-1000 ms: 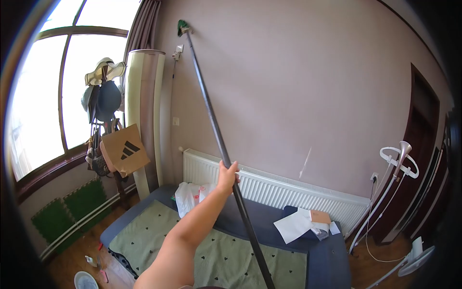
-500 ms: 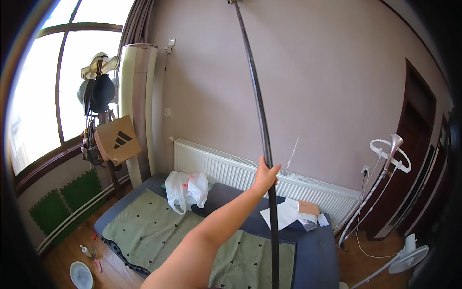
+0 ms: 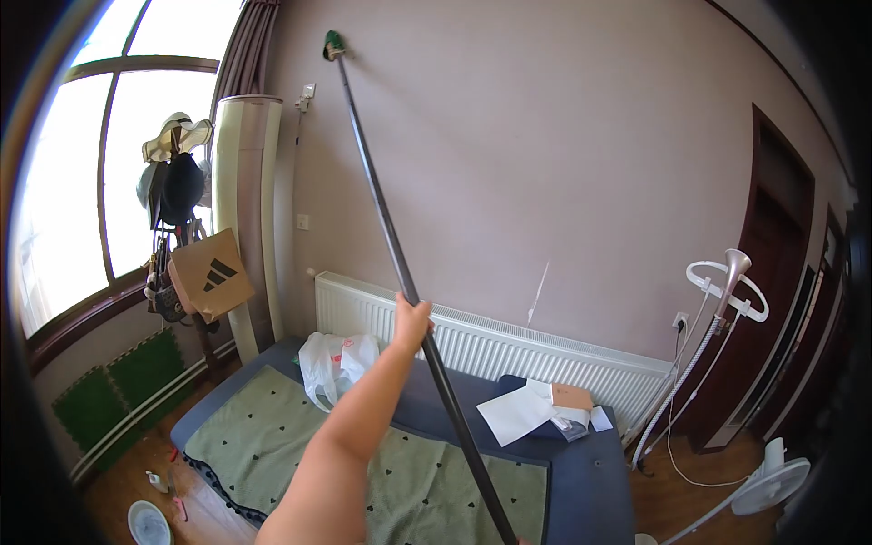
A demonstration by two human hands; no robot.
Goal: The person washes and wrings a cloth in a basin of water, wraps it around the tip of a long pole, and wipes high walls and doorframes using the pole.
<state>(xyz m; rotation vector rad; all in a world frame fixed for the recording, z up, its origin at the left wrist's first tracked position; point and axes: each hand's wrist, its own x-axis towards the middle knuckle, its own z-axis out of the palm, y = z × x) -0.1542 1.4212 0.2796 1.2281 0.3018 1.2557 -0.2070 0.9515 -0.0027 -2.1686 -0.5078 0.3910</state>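
Head view: one dark pole point(image 3: 383, 211), tilted, its green head point(image 3: 334, 45) high by the wall point(image 3: 509, 163); one left hand point(image 3: 413, 322), fingers closed around mid-pole; one right hand point(image 3: 523, 541), a sliver at the lower edge, finger state not discernible.

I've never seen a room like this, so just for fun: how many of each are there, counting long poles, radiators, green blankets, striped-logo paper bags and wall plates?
Long pole: 1
Radiator: 1
Green blanket: 1
Paper bag: 1
Wall plates: 3
Total: 7
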